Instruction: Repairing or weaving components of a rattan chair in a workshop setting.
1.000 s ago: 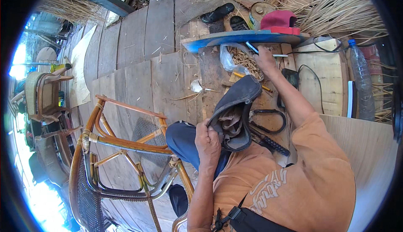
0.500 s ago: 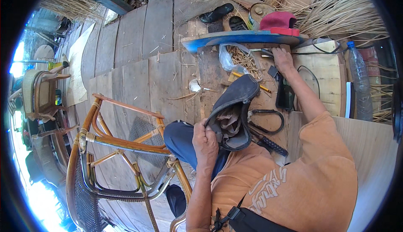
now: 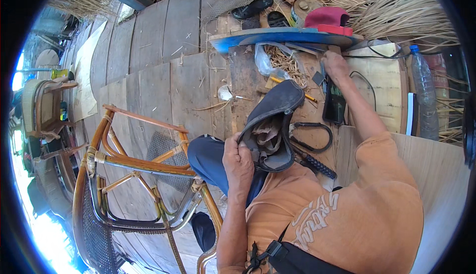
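My left hand (image 3: 238, 164) grips the near-left rim of a dark grey, pouch-like fabric thing (image 3: 281, 100). Its mouth gapes, showing a crumpled light lining, above my dark-trousered leg. At the far side of the work board, my right hand (image 3: 336, 66) has its fingers curled down beside a wooden block (image 3: 334, 49). A slim greyish thing sticks out below those fingers, too small to name. Just under that wrist lies a black phone-like slab (image 3: 334, 104). Next to the fabric thing are a black looped strap (image 3: 325, 147) and a tool with a black braided handle (image 3: 320, 166).
A rattan chair frame (image 3: 144, 165) stands at the left. Beyond my right hand a blue-edged board (image 3: 282, 35) carries a red cap (image 3: 327, 18). A plastic bag of small sticks (image 3: 280, 60) lies before it. A plastic bottle (image 3: 424, 95) and rattan strands (image 3: 396, 11) are at the right.
My right hand has drawn back slightly, and a slim greyish thing now shows under its fingers. My left hand keeps its grip on the fabric thing. The whole view has shifted a little.
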The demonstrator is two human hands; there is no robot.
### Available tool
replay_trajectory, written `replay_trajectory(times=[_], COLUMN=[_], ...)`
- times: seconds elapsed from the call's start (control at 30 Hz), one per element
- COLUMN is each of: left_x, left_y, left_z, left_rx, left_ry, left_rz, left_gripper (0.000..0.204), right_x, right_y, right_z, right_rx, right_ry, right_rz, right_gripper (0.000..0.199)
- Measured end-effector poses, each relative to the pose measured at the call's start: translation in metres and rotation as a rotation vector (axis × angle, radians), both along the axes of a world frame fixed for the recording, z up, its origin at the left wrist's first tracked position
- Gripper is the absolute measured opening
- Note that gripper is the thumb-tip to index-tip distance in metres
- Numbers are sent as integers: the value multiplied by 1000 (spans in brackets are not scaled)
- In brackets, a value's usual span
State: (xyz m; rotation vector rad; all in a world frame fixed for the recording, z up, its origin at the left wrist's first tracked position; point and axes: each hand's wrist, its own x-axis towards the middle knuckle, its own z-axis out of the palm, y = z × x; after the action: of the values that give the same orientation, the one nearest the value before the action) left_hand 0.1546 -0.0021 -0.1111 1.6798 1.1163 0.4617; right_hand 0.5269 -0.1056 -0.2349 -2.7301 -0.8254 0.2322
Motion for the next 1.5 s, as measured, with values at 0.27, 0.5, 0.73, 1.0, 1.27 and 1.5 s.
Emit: replay_trajectory(times=[0.27, 0.5, 0.73, 1.0, 1.27, 1.5], left_x=[-1, 0, -1, 6, 2, 2], left_y=[3, 1, 5, 7, 7, 11], left_z=[0, 0, -2, 4, -5, -3], left_rx=[63, 37, -47, -109, -46, -19], left_ry=[-2, -12, 4, -56, -38, -44], left_rz=[-16, 19, 42, 77, 101, 79], left_gripper=[19, 19, 20, 22, 23, 22], right_x=[-15, -8, 2, -39, -27, -39], right_y=[13, 40, -15, -17, -16, 29], right_z=[6, 43, 0, -1, -6, 56], right_rx=[-230, 101, 137, -180, 80, 432], right_ry=[118, -132, 84, -109, 240, 116], right_rz=[-125, 274, 306, 342, 205, 228], right_gripper=[28, 23, 21, 34, 20, 44])
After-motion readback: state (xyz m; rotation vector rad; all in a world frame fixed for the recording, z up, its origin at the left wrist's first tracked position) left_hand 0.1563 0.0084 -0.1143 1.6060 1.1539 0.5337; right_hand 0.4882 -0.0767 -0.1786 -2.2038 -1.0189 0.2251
